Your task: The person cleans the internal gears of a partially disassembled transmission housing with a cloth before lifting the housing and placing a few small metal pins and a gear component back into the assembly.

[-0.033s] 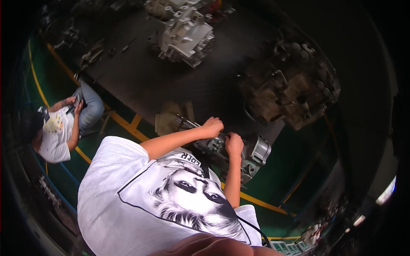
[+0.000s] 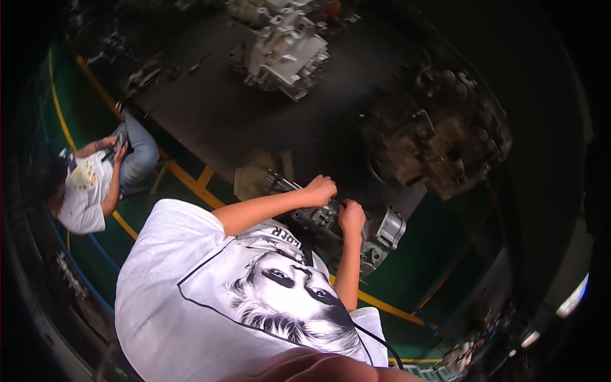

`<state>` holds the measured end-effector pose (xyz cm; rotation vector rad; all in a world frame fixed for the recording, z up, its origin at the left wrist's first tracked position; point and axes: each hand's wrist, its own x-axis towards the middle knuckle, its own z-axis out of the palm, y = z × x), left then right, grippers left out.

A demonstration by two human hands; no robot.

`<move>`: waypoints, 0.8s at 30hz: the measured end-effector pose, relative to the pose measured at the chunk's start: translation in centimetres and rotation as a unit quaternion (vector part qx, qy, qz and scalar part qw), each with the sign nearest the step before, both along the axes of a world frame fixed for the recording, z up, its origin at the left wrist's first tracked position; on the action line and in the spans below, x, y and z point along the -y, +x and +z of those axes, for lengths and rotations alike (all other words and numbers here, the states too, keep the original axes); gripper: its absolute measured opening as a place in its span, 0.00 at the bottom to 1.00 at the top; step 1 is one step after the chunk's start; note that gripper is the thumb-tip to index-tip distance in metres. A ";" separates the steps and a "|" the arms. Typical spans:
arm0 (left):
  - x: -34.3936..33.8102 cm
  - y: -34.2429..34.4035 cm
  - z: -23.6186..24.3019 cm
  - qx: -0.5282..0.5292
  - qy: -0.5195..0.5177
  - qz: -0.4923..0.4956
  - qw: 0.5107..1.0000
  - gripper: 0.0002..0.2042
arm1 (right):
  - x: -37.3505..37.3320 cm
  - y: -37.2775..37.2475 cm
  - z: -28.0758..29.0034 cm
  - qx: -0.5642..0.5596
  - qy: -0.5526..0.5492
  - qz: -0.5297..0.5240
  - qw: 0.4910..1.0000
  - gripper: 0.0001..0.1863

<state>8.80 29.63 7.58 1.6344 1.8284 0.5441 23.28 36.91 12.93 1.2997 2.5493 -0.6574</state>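
Observation:
A grey metal machine assembly (image 2: 390, 228) with a round, cylinder-like end at its right lies at the table's near edge, in front of my body. My left hand (image 2: 320, 190) is over its far side, fingers curled down and pressed together. Close to its right, my right hand (image 2: 351, 215) is also closed, knuckles up, over the middle of the assembly. Whatever the fingers of either hand grip is hidden beneath them. Slim metal rods (image 2: 280, 183) stick out at the assembly's left end, next to my left wrist.
A dark table (image 2: 210, 108) carries a pale metal casting (image 2: 286, 57) at the back and a large brownish machine casing (image 2: 439, 140) at the right. A beige block-shaped thing (image 2: 248, 181) stands left of my hands. Another person (image 2: 89, 184) sits at the far left, holding a dark object.
The whole view has shifted slightly, with the table's things a little further right. Both hands keep their place over the metal assembly.

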 end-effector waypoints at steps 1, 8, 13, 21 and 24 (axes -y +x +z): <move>0.1 -0.2 0.3 -0.003 -0.005 0.017 1.000 0.05 | -0.2 0.1 0.0 0.009 -0.005 0.008 1.000 0.09; 4.3 -3.6 5.1 0.117 0.112 0.255 0.953 0.11 | -1.7 -1.3 1.5 0.005 -0.036 0.057 0.998 0.12; 12.5 -8.3 5.7 0.122 0.081 0.498 0.855 0.09 | -1.8 -2.0 0.8 -0.072 -0.068 0.077 0.992 0.12; 27.0 -8.2 -0.9 0.314 0.063 0.686 0.653 0.08 | 0.7 -2.5 1.2 -0.251 -0.024 0.120 0.960 0.11; 28.9 -7.1 0.1 0.349 0.080 0.670 0.651 0.07 | 5.2 -4.4 5.6 -0.386 -0.010 0.044 0.921 0.11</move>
